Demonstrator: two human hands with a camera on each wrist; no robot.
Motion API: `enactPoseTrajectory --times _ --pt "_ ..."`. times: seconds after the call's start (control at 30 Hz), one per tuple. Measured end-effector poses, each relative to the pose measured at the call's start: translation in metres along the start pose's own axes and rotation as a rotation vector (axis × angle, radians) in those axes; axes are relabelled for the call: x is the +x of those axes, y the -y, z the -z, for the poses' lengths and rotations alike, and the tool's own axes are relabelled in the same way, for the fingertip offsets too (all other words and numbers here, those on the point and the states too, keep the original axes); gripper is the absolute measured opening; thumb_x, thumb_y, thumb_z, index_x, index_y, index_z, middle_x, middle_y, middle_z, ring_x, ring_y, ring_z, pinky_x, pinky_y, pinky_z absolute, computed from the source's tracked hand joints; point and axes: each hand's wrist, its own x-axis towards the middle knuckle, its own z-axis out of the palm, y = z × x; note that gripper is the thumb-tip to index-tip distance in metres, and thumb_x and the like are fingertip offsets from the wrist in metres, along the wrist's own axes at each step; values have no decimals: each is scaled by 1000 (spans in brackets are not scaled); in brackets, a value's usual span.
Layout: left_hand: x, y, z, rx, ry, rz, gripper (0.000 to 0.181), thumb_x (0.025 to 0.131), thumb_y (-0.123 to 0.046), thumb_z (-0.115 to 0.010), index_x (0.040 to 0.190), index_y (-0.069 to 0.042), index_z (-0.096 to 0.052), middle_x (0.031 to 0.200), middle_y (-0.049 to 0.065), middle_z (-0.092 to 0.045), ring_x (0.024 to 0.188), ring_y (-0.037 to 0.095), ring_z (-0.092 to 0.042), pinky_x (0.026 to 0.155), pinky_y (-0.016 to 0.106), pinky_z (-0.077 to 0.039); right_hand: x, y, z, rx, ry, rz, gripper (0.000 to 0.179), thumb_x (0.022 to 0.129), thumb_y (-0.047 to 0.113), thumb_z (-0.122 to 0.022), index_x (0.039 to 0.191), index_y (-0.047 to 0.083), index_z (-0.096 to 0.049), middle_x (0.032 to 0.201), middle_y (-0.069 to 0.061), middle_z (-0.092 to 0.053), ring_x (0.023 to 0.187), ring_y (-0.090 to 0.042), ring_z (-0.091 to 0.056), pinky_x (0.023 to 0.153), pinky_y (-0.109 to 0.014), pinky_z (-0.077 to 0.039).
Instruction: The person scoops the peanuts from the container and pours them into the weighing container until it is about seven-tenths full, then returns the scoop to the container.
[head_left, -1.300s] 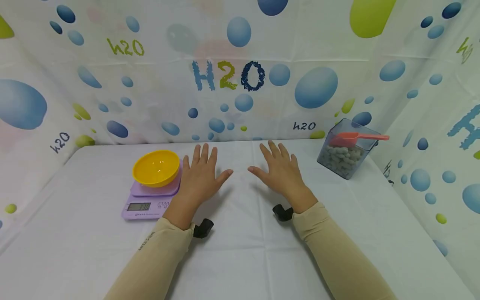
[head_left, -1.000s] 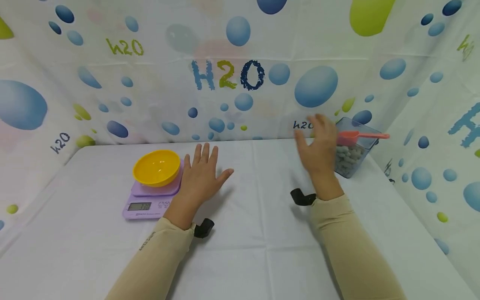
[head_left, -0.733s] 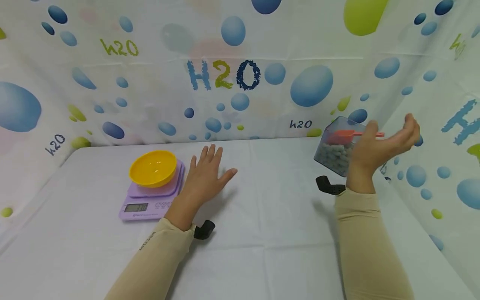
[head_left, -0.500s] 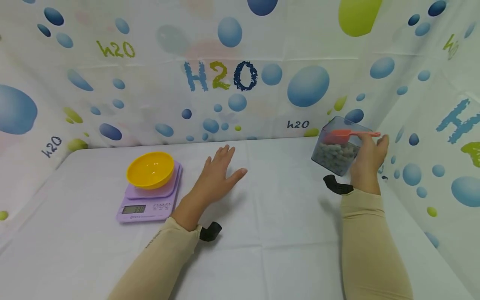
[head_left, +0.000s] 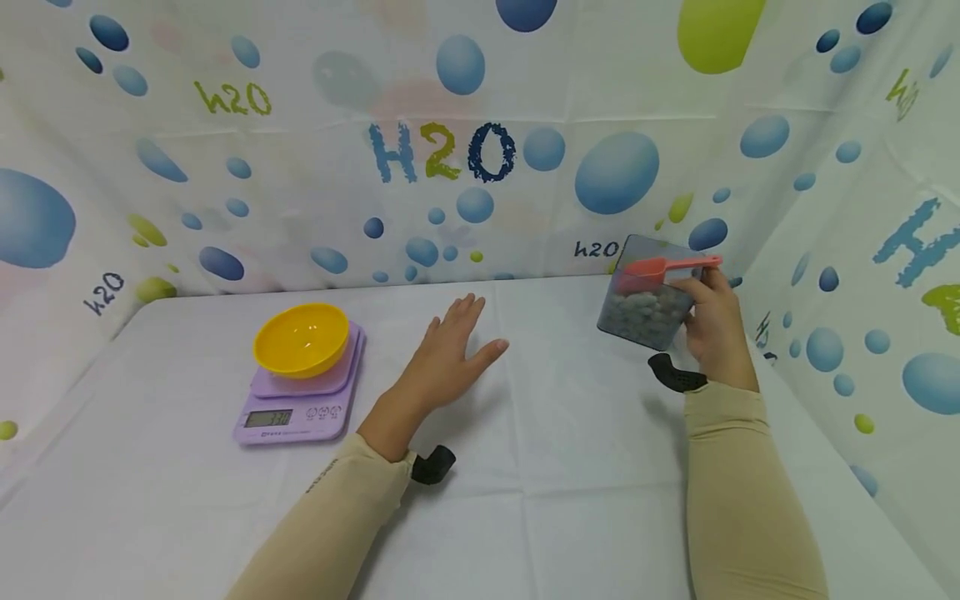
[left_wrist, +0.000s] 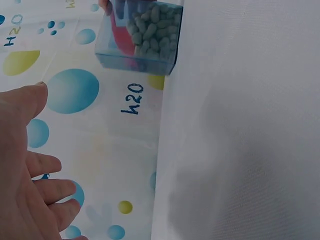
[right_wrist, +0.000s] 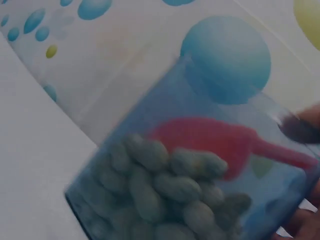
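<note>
My right hand (head_left: 716, 329) grips a clear bluish plastic box (head_left: 643, 247) by its right side, the thumb on the near wall. Unshelled peanuts (right_wrist: 175, 187) fill its lower part. A red scoop (head_left: 647, 268) leans in the box over the peanuts, its handle reaching out past the right rim beside my fingers. Whether the box touches the table is unclear. My left hand (head_left: 442, 362) hovers over the middle of the table, fingers extended and thumb spread, holding nothing; in the left wrist view the box (left_wrist: 135, 64) is beyond it.
At the left stands a lilac kitchen scale (head_left: 300, 425) with a lit display. On its platform sits a yellow bowl (head_left: 303, 337). A white cloth (head_left: 480, 533) covers the table, and a patterned curtain (head_left: 300, 150) rises behind and at both sides.
My right hand has swung right and around to the box, taken hold of it and shifted it left with the scoop inside. My left hand has drifted right, away from the scale.
</note>
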Motion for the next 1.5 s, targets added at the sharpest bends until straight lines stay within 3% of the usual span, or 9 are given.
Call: enactPoseTrajectory --times 0.3,0.53,0.8,1.0,1.13,1.2,1.27,1.43,1.5 --pt "-1 3 0 -61 -6 14 82 97 -61 -46 159 -17 -15 166 2 -12 154 21 -8 125 47 -6 -10 -9 -40 -262 415 -110 88 97 26 -62 159 33 1 166 6 12 152 -18 15 120 -61 4" --pt "0 8 5 -125 -35 42 87 93 -66 -50 160 -27 -10 167 -4 -6 153 23 -13 121 52 -19 -25 -18 -81 -373 633 -94 86 95 22 -61 159 31 -5 167 1 5 153 -26 1 117 -67 -8" --pt "0 16 14 -167 -33 52 91 88 -73 -49 158 -35 -5 166 -13 -3 153 17 -11 120 53 -21 -43 -21 -112 -496 704 -75 90 90 28 -68 159 31 -10 165 -1 -10 149 -31 -22 117 -60 -26" --pt "1 19 16 -197 -13 25 91 88 -72 -48 159 -33 -6 166 -11 -8 153 17 -14 121 51 -21 -48 -22 -119 -537 728 -56 92 89 37 -69 159 31 -9 163 0 -18 147 -33 -24 116 -59 -28" --pt "0 21 17 -200 -15 31 90 89 -71 -49 159 -32 -8 165 -9 -11 152 18 -16 121 51 -21 -47 -21 -119 -529 691 -29 86 93 46 -63 159 32 -9 160 -7 -25 146 -33 -29 115 -61 -29" --pt "0 22 16 -202 -11 41 90 89 -72 -49 159 -32 -9 165 -10 -11 152 17 -16 121 51 -21 -47 -20 -118 -541 640 25 79 95 47 -61 158 32 -16 157 -8 -32 144 -31 -34 114 -59 -32" --pt "1 22 14 -203 -8 41 90 88 -73 -48 159 -32 -9 165 -11 -11 152 16 -16 121 50 -21 -47 -17 -116 -631 602 139 70 95 45 -62 155 29 -30 153 -8 -38 140 -29 -38 111 -57 -36" --pt "1 20 15 -179 -16 36 89 88 -74 -47 158 -35 -9 165 -12 -12 152 15 -17 121 49 -21 -48 0 -124 -1064 582 498 49 91 38 -70 134 14 -63 126 -9 -51 118 -30 -43 93 -50 -45" --pt "0 20 18 -167 -22 41 89 88 -74 -47 158 -35 -9 164 -13 -12 152 14 -17 121 49 -22 -48 10 -134 -1204 621 585 44 90 34 -72 126 11 -68 115 -11 -54 108 -29 -45 98 -52 -41"
